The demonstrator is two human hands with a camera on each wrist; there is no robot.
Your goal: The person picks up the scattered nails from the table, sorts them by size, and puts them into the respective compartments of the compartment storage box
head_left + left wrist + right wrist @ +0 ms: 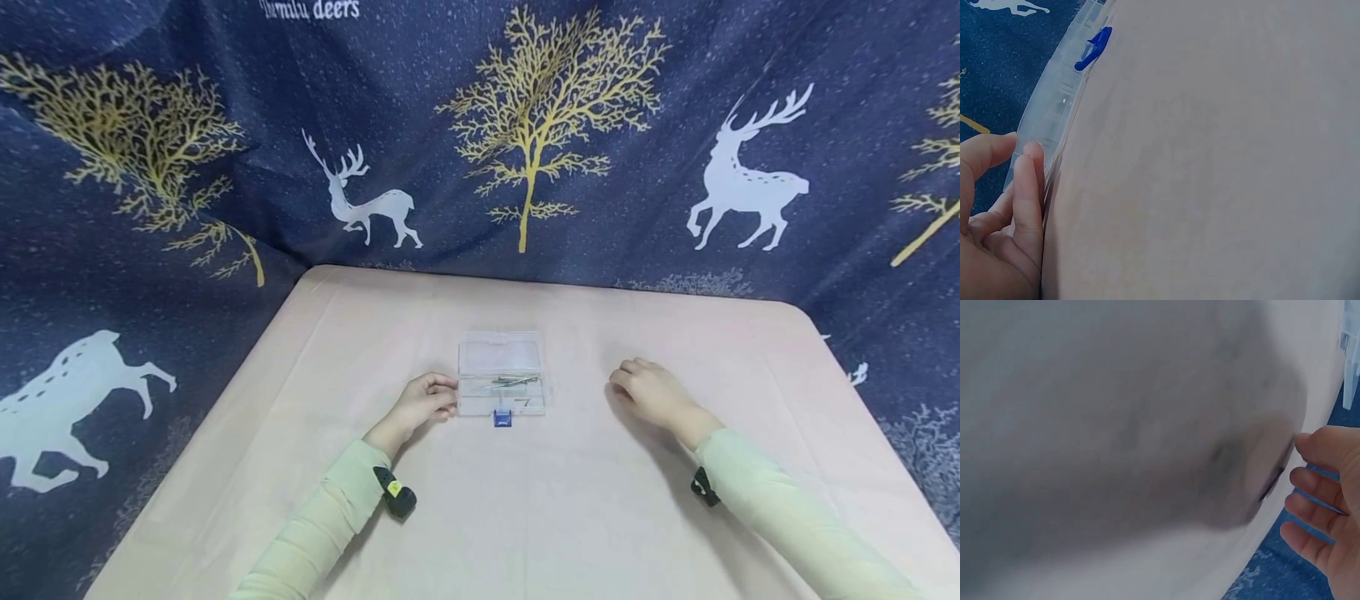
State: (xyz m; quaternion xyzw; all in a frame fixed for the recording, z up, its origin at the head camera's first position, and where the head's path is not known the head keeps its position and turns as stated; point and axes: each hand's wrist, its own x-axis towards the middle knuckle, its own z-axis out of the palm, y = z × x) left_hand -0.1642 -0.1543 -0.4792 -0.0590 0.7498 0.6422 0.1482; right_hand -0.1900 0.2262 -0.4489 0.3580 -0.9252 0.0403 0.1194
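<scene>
A clear plastic box lies with its lid folded back on the table, its blue latch facing me. Several thin metal pieces lie inside, too small to tell their kind. My left hand is at the box's left end; in the left wrist view its fingertips hold the corner of the plastic. Apart from the box, to its right, my right hand is low over the table with loosely bent fingers. Beside those fingers, a dark thin piece shows against the cloth; whether they touch it is unclear.
A pale pink cloth covers the table. Behind it and along the left hangs a dark blue curtain printed with white deer and golden trees. Black wrist cameras are strapped near both sleeves.
</scene>
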